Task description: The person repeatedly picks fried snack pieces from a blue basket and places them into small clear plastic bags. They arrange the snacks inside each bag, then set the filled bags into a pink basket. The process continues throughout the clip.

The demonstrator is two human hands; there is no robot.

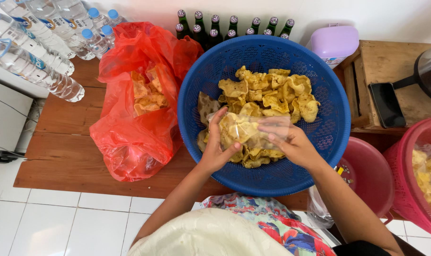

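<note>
Bagging step: over the blue basket (329,137), left hand (218,150) and right hand (291,142), each grip closed on a clear bag (247,131) of yellow crackers (272,95) (partly filled). Next likely needs closing the bag's mouth.

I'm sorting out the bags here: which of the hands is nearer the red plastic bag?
Left. The left hand is at the blue basket's near-left side, closer to the red plastic bag; the right hand is further right over the crackers.

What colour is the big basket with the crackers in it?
Blue; the basket shows best in the head view.
</note>
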